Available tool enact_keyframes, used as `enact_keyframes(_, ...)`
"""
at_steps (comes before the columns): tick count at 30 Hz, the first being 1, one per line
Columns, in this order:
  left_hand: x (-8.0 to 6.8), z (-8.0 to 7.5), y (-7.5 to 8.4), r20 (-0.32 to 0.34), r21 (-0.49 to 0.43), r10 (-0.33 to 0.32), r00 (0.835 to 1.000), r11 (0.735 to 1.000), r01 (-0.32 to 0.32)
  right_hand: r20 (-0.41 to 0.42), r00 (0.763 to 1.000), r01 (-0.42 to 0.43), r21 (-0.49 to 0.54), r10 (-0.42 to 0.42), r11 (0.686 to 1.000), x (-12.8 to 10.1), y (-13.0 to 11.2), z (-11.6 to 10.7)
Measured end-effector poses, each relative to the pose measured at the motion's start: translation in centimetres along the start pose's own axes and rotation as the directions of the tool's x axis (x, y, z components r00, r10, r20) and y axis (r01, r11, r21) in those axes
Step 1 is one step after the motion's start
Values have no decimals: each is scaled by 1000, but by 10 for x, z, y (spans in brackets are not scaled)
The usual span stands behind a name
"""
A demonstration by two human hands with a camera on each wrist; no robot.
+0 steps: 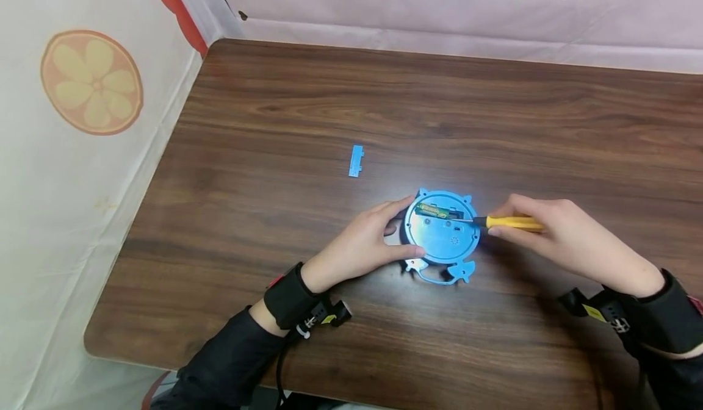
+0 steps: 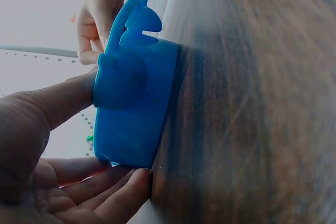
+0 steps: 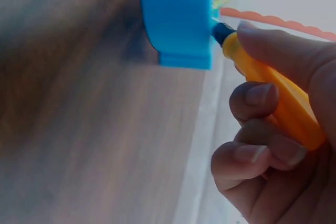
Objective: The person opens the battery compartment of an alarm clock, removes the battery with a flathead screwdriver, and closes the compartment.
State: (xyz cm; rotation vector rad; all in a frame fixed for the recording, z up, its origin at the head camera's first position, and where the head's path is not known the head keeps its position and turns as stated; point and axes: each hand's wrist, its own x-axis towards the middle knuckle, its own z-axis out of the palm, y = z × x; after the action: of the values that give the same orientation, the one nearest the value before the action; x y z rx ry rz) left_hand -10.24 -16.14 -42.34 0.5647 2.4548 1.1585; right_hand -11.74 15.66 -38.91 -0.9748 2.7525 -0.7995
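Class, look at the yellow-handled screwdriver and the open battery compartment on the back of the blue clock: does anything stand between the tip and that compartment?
Nothing visible does. The right hand grips the screwdriver, whose shaft already reaches the battery compartment of the blue clock. The compartment cover lies apart on the table, and the left hand holds the clock's left edge.

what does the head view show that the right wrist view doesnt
Only the head view shows the small blue cover lying apart on the table, the left hand holding the clock's edge, and the open battery slot.

Only the right wrist view shows the right hand's fingers curled under the handle, seen close.

Both show the blue clock, the yellow screwdriver in the right hand, and the wooden table.
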Motion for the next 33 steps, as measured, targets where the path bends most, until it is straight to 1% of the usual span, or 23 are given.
enact_keyframes(4,-3,-1,-3,2,-37,-5,1000,999,5,-10,1000,-28,-50,27,998,-8,-3,-11)
enact_keyframes(7,-5,-2,-4,-6,-51,-4,1000,999,4,-34,996,-86,-86,83,993,-13,-6,-24)
enact_keyframes(9,-6,-2,-6,-18,-53,-3,1000,999,2,-83,989,-127,-101,119,987,-15,-7,-32)
enact_keyframes(11,-6,-3,-7,-27,-53,-4,1000,999,2,-172,972,-178,-97,159,979,-15,-5,-37)
enact_keyframes(12,-6,-3,-8,-30,-52,-4,1000,999,2,-220,959,-204,-95,179,974,-14,-3,-38)
enact_keyframes(14,-5,-3,-9,-33,-50,-3,999,999,1,-310,919,-276,-62,244,959,-13,2,-37)
enact_keyframes(15,-4,-4,-10,-33,-48,-1,999,999,0,-353,893,-312,-40,279,949,-11,6,-36)
enact_keyframes(17,-2,-4,-11,-32,-45,3,999,999,-4,-433,834,-379,2,342,925,-6,17,-31)
enact_keyframes(20,1,-5,-12,-30,-45,5,1000,999,-6,-526,753,-444,38,396,895,4,35,-23)
enact_keyframes(21,2,-5,-13,-30,-45,3,1000,999,-5,-547,736,-456,37,400,889,9,42,-20)
enact_keyframes(22,3,-5,-13,-31,-47,1,1000,999,-3,-552,728,-470,30,406,882,13,48,-18)
enact_keyframes(23,4,-5,-14,-33,-50,0,999,999,-1,-542,730,-482,26,417,876,18,53,-16)
enact_keyframes(24,4,-5,-14,-35,-54,-2,999,999,0,-522,737,-496,13,430,868,22,58,-14)
enact_keyframes(27,6,-4,-16,-45,-54,-5,999,999,3,-430,772,-526,-20,467,850,32,67,-8)
enact_keyframes(28,6,-4,-16,-47,-52,-5,999,999,3,-404,777,-538,-27,483,843,35,69,-6)
enact_keyframes(30,7,-3,-17,-50,-42,-6,999,999,4,-374,779,-554,-37,503,832,39,73,-2)
enact_keyframes(33,8,-2,-18,-50,-29,-2,999,1000,1,-344,769,-586,-43,538,809,43,77,2)
